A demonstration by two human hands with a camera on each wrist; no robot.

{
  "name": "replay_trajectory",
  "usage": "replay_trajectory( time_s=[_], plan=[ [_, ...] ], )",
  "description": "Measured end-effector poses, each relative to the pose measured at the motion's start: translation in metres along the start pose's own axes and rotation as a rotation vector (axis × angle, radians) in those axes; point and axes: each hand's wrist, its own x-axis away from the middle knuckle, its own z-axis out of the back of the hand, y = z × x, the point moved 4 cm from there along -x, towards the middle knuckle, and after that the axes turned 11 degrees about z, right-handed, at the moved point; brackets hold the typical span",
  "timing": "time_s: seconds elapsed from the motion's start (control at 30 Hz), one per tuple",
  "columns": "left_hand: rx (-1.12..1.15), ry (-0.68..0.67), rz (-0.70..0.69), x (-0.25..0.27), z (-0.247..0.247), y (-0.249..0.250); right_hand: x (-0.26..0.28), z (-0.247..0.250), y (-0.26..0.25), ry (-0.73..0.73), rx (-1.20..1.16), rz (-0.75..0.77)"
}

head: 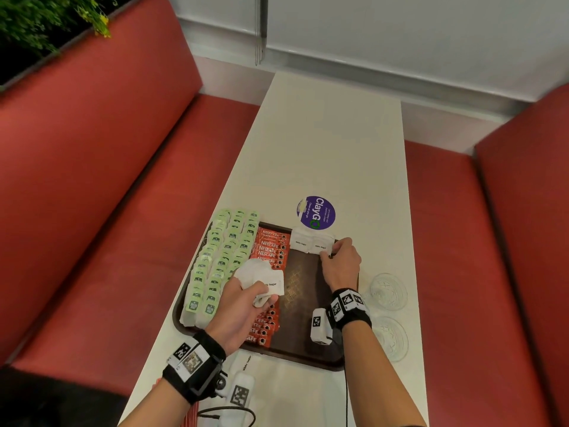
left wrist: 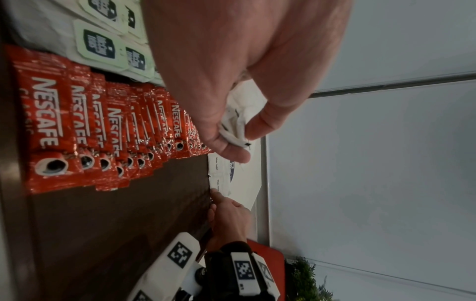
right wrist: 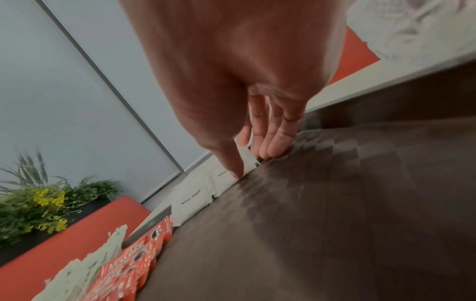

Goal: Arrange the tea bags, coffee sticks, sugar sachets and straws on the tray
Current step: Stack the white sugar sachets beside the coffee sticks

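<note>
Brown tray (head: 320,349) lying flat on the surface. Green-tagged tea bags (head: 215,266) overlapped in columns along its left side; red coffee sticks (head: 271,248) overlapped in a column beside them. Two white sugar sachets (head: 311,243) side by side at the far edge; a bunch of white sachets (head: 261,280) raised above the sticks.

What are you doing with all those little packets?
A person is laying out drink supplies on a brown tray. Green tea bags and red coffee sticks already lie in rows. The left hand holds a bunch of white sugar sachets, and the right hand is setting sachets down at the tray's far edge. No straws can be seen on the tray.
</note>
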Motion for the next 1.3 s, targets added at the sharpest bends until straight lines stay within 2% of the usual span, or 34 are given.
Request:
replay_trajectory(
  time_s=[0.13,0.23,0.3,0.4,0.47,0.57,0.7,0.8,0.87,0.97,1.07,1.13,1.3],
  plan=[
    [-0.018,-0.031,-0.023,0.001,-0.002,0.005,0.008,0.013,-0.011,0.034,-0.040,-0.025],
    [-0.066,-0.049,-0.047,-0.001,-0.002,0.008,0.030,0.040,-0.044,0.100,-0.196,0.011],
    [-0.102,-0.065,-0.062,-0.003,-0.004,0.008,0.056,0.051,-0.069,0.001,-0.370,-0.002],
    [-0.138,-0.100,-0.080,-0.005,-0.009,0.006,0.097,0.047,-0.087,-0.278,-0.667,-0.097],
    [-0.180,-0.113,-0.104,-0.004,-0.012,0.004,0.114,0.044,-0.087,-0.342,-0.797,-0.117],
    [-0.236,-0.084,-0.139,-0.005,-0.009,0.001,0.121,0.047,-0.081,-0.341,-0.839,-0.068],
    [-0.269,-0.029,-0.152,-0.008,0.001,-0.004,0.114,0.053,-0.075,-0.385,-0.679,0.011],
    [-0.263,-0.006,-0.164,-0.009,0.003,-0.005,0.106,0.052,-0.074,-0.416,-0.649,0.006],
    [-0.228,0.021,-0.162,-0.009,0.005,-0.004,0.096,0.047,-0.070,-0.362,-0.657,-0.026],
    [-0.149,0.061,-0.140,-0.012,0.013,-0.001,0.075,0.036,-0.051,-0.124,-0.595,-0.124],
    [-0.076,0.038,-0.104,-0.013,0.019,0.001,0.054,0.027,-0.038,0.060,-0.440,-0.130],
    [-0.038,0.041,-0.086,-0.014,0.021,0.002,0.041,0.019,-0.034,0.100,-0.413,-0.129],
    [-0.014,0.048,-0.064,-0.017,0.025,0.000,0.026,-0.009,-0.028,0.094,-0.310,-0.113]
  ],
)
